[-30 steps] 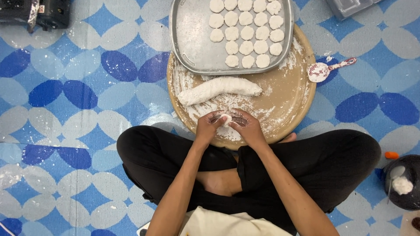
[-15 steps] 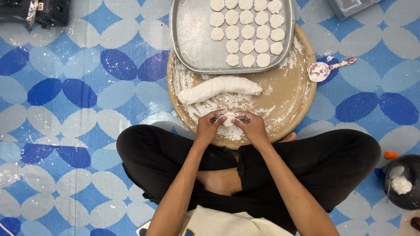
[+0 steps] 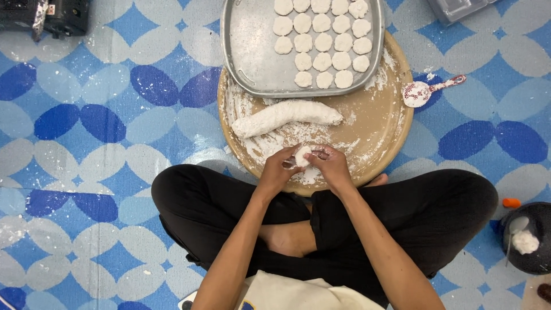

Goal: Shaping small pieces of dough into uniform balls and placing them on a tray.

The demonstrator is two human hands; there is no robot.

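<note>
We see our left hand (image 3: 278, 170) and right hand (image 3: 331, 167) curled around a small white dough ball (image 3: 302, 155) between them, while the long floured dough log (image 3: 285, 116) lies crosswise at twelve o'clock.

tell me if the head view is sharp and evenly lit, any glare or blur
Head view: sharp and evenly lit, with soft shadows only. Mild sheen on the metal tray, no harsh glare. The dough piece between the left hand and right hand reads clearly, without motion blur. The round board looks slightly curved by the wide lens.
</note>
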